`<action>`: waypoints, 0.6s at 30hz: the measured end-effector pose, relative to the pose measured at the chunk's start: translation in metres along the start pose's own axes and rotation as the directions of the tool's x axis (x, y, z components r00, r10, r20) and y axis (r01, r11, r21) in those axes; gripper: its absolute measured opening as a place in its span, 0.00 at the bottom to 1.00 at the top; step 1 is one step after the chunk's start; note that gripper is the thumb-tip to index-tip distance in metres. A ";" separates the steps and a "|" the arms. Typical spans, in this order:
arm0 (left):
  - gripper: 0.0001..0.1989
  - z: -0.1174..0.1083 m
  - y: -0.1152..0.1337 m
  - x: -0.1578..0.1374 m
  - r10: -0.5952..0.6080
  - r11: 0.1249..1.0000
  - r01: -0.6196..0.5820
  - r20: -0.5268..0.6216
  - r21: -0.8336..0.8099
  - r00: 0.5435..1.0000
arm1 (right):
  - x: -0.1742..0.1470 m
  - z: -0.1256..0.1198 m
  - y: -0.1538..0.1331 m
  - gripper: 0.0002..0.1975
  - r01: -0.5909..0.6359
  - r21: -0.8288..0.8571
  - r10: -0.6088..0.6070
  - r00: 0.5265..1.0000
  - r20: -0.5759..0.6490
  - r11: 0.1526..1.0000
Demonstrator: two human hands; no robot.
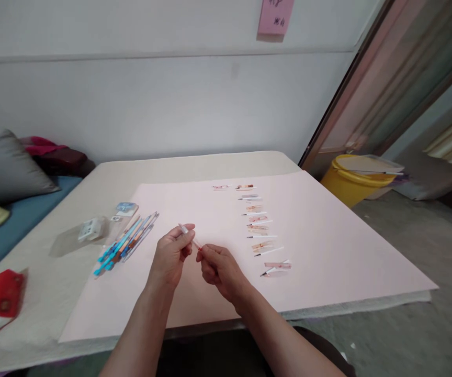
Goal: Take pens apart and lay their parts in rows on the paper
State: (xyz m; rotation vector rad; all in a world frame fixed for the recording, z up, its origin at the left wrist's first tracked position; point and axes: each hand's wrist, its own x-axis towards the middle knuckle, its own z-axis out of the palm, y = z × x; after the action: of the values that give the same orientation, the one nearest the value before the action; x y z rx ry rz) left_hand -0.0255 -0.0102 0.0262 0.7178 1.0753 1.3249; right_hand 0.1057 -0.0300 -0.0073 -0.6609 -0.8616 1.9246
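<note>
Over the pink sheet (210, 209), my left hand (174, 248) is closed around a slim pale pen (183, 229), whose end sticks up past the thumb. My right hand (220, 267) pinches the lower end of the same pen, where a small reddish part shows between the fingertips. Exactly how the two ends join is hidden by the fingers. Left of my hands lies a loose bunch of pens (126, 243), some bright blue, others pale or brown. On the right runs a column of small groups of pen parts (263, 245), with thin white refills among them.
A clear plastic pack (91, 229) and a blue-and-white packet (126, 208) lie beyond the pens. A red tissue pack (0, 299) sits at the table's left. A yellow bucket (349, 180) stands on the floor to the right, and a white wall (171, 104) closes the back.
</note>
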 end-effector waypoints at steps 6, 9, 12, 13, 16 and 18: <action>0.16 -0.002 0.004 -0.001 -0.037 0.998 0.039 0.047 -0.042 0.998 | 0.001 0.000 0.000 0.13 -0.003 0.013 0.003 0.999 -0.035 1.000; 0.17 -0.006 0.005 0.002 -0.023 0.998 0.025 0.045 -0.064 0.999 | 0.002 -0.001 -0.001 0.13 -0.005 0.009 0.005 0.999 -0.039 1.000; 0.17 -0.008 0.005 0.003 0.019 0.999 -0.017 0.030 -0.049 0.999 | 0.002 0.000 -0.001 0.13 -0.006 0.004 0.006 0.999 -0.035 1.000; 0.17 -0.008 0.005 0.003 0.030 0.999 -0.029 0.028 -0.042 0.999 | 0.002 0.000 -0.001 0.13 -0.006 0.002 0.006 0.999 -0.035 1.000; 0.16 -0.007 0.006 0.002 0.014 1.000 -0.013 0.043 -0.021 0.999 | 0.001 0.000 0.000 0.13 -0.005 -0.005 0.005 0.999 -0.038 1.000; 0.18 -0.007 0.007 0.001 -0.017 1.000 0.019 0.065 -0.017 0.998 | 0.002 -0.001 0.000 0.13 0.000 -0.010 0.000 0.999 -0.041 1.000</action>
State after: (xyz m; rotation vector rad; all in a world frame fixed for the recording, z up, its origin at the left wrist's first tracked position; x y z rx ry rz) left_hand -0.0347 -0.0096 0.0298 0.7318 1.0152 1.2857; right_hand 0.1054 -0.0285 -0.0079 -0.7037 -0.8459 1.9013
